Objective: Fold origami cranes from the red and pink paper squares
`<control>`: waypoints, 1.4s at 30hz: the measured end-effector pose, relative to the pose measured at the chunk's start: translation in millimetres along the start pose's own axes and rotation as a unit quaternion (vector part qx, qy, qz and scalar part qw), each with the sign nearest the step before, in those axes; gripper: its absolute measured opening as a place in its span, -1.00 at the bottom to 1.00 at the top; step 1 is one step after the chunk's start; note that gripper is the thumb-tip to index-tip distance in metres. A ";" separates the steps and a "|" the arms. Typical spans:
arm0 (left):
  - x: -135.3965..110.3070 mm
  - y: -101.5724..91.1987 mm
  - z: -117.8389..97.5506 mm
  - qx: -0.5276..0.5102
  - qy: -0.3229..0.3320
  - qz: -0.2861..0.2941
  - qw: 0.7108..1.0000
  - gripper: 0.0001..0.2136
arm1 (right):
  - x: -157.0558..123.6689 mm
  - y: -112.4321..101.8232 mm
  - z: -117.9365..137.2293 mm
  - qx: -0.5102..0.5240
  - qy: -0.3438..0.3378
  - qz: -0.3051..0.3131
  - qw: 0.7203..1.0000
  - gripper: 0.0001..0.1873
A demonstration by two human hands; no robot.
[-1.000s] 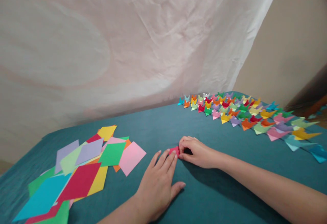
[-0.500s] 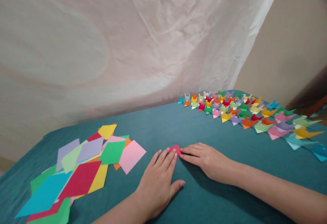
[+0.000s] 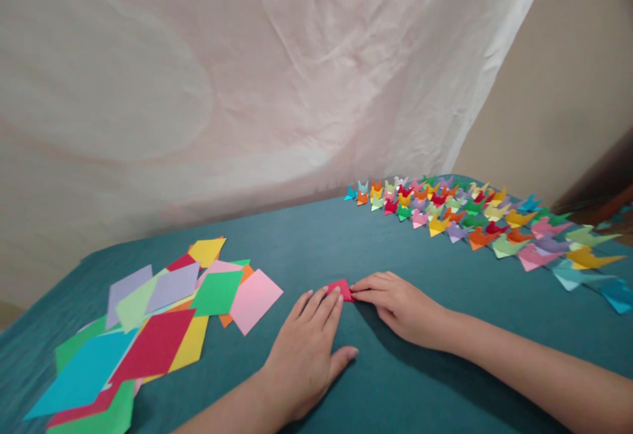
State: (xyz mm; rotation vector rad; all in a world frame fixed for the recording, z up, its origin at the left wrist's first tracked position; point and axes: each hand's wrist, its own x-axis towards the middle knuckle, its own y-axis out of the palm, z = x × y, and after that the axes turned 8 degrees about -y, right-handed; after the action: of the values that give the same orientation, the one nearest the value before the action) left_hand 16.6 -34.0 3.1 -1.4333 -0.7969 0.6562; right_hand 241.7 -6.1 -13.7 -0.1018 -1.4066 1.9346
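1. A teal cloth covers the table from the near edge to the far one and lies flat.
2. At the near left, loose paper squares overlap in a fan of red, blue, green, yellow, pink and lilac.
3. At the far right, small folded paper figures stand in close rows that run along the right side.
4. Behind the table hangs a creased white sheet. A beige wall shows at the far right.
5. The left hand lies palm down on the cloth. Its fingers are straight and slightly spread, the thumb is out to the right, and it grips nothing.
6. The right hand comes in from the right, low and flat. Its fingers are extended together and point left, and it also holds nothing.
7. A small red folded paper lies on the cloth near the middle. The fingertips of both hands touch it, the left from the near side and the right from the right side.
8. The cloth's left edge drops away just beyond the squares.
9. Bare cloth lies beyond the red paper up to the sheet, and also between the hands and the rows of figures.
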 end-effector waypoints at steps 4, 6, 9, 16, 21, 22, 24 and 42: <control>-1.5 1.6 2.0 -0.009 0.003 -0.002 1.000 -0.42 | 12.4 -3.3 -5.0 0.101 0.023 -0.037 0.994 -0.69; -1.4 1.7 2.6 -0.010 0.004 0.003 1.000 -0.42 | 20.0 -3.7 -9.6 0.151 0.049 -0.047 0.986 -0.79; -0.7 0.9 2.2 -0.011 0.001 0.005 1.000 -0.42 | 29.7 -1.3 -16.1 0.176 0.102 -0.044 0.978 -0.92; 1.0 -2.0 0.4 -0.025 -0.002 0.006 1.000 -0.46 | 35.0 4.0 -19.4 0.167 0.119 -0.040 0.978 -0.94; 15.4 -3.1 11.9 -0.058 0.021 -0.030 0.998 -0.71 | 35.9 2.6 -20.1 0.162 0.131 -0.024 0.978 -0.92; 19.6 -3.0 15.4 -0.071 0.028 -0.034 0.996 -0.74 | 36.3 2.3 -20.3 0.162 0.133 -0.022 0.977 -0.91; 27.8 -2.9 22.1 -0.097 0.039 -0.037 0.994 -0.76 | 37.1 1.8 -20.7 0.163 0.137 -0.017 0.977 -0.91; 46.8 -3.6 31.5 -0.263 0.002 -0.011 0.965 -0.88 | 36.5 1.0 -24.7 0.157 0.137 -0.004 0.978 -0.96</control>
State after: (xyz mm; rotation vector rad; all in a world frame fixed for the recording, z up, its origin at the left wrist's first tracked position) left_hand 18.7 22.1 9.6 -1.8991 -1.0307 0.4378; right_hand 225.9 35.0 -12.0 -0.2053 -0.9109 2.0227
